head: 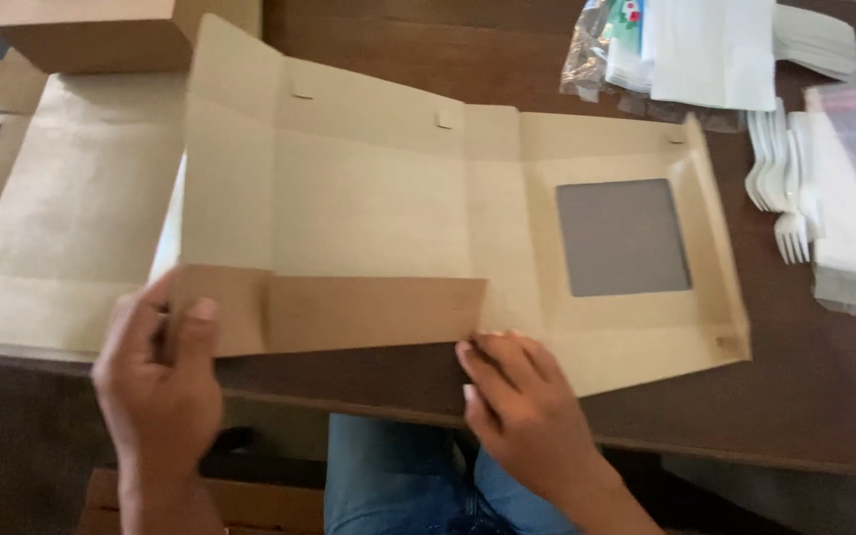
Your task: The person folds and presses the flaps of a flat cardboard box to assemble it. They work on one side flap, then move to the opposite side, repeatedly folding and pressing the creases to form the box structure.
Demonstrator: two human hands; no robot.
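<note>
Left hand [160,372] gripping folded-up flap [329,312] of flat cardboard box [369,198] (window panel at right); right hand [512,391] fingers pressing flap end, on desk [804,386].

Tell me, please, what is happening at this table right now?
A person is folding a flat kraft cardboard box blank that lies open on a dark wooden table. The left hand grips the near flap at its left end and turns it up, while the right hand presses at the flap's right end. The blank has a clear window on its right panel. White plastic forks and clear bags lie to the right; more flat blanks lie underneath at left.
</note>
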